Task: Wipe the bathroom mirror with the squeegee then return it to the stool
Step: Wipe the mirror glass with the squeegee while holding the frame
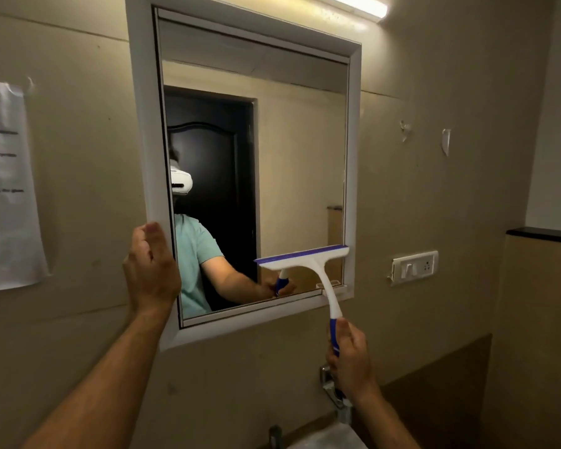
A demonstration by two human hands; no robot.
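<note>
A white-framed mirror (300, 150) hangs on the beige wall. My right hand (350, 361) grips the blue handle of a white and blue squeegee (308, 259). Its blade lies against the glass near the mirror's lower right corner, tilted slightly up to the right. My left hand (151, 270) grips the mirror frame's lower left edge, fingers curled round it. The stool is out of view.
A paper notice (7, 189) is taped to the wall at left. A switch plate (415, 266) sits right of the mirror, a tube light (357, 3) above it. A metal tap fitting (329, 380) and a basin edge (331, 439) lie below my right hand.
</note>
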